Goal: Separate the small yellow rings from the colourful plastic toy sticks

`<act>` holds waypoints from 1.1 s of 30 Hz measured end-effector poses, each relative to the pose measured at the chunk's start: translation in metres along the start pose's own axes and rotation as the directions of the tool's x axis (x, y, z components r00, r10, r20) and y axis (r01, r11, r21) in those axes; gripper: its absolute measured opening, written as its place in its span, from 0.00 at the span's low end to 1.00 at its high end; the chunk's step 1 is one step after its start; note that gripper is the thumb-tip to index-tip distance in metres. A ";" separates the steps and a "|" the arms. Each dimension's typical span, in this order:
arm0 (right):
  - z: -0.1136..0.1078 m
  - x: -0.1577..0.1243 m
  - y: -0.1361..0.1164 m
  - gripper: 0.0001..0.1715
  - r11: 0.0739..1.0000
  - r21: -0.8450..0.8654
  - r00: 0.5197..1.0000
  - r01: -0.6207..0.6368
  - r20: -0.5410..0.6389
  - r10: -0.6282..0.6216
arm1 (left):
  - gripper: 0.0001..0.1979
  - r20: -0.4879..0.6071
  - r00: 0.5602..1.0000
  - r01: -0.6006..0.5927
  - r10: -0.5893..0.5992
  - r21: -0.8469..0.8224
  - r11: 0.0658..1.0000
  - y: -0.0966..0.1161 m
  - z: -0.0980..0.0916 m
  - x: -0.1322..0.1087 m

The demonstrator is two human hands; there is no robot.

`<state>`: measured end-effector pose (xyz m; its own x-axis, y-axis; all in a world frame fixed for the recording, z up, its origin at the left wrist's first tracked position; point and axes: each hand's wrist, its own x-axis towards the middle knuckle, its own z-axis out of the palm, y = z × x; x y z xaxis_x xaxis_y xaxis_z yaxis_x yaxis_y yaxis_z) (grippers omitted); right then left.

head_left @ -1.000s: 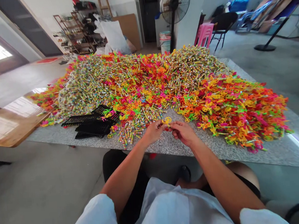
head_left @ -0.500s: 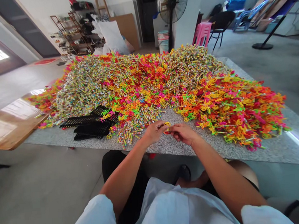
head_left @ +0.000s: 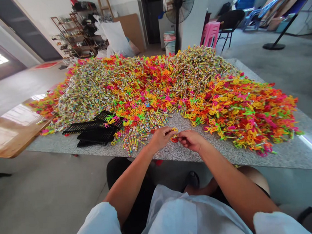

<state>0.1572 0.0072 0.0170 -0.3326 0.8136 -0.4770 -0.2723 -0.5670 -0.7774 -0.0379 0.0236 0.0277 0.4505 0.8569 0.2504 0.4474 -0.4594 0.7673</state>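
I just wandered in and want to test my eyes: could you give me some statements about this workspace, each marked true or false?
1. A yellow piece shows at the fingertips of the left hand. True.
2. The right hand is buried in the heap on the right. False: it is near the left hand, apart from that heap.
3. The black grids lie to the left of the hands. True.
4. The fan lies flat on the table. False: it stands upright beyond it.
5. The pink stools are to the right of the fan. True.
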 end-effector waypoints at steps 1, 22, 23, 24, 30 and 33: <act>0.000 0.000 0.000 0.09 1.000 0.022 1.000 -0.009 -0.003 0.009 | 0.19 -0.010 1.000 -0.003 0.003 0.011 1.000 0.001 0.001 -0.001; -0.078 0.034 -0.122 0.16 0.695 -0.482 0.564 0.534 -0.410 -0.717 | 0.14 -0.125 0.991 0.036 0.038 0.539 0.841 -0.087 -0.035 0.046; -0.067 0.046 -0.108 0.15 0.704 -0.592 0.687 0.393 -0.320 -0.653 | 0.15 -0.123 0.992 0.053 0.020 0.559 0.827 -0.089 -0.035 0.055; -0.054 0.059 -0.093 0.13 0.646 -0.723 0.786 0.246 -0.241 -0.570 | 0.16 -0.118 0.993 0.071 -0.003 0.578 0.813 -0.089 -0.034 0.066; 0.013 0.122 -0.042 0.18 0.401 -0.905 0.814 0.144 -0.122 -0.568 | 0.26 -0.101 0.993 0.119 -0.069 0.676 0.727 -0.086 -0.031 0.125; 0.025 0.133 -0.035 0.19 0.249 -0.965 0.816 0.084 -0.077 -0.573 | 0.26 -0.057 0.994 0.103 -0.089 0.705 0.702 -0.090 -0.030 0.145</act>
<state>0.1001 0.1319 -0.0095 -0.0461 0.9986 0.0245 0.7753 0.0513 -0.6295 -0.0356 0.1960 0.0129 0.3641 0.9063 0.2147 0.9050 -0.3988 0.1482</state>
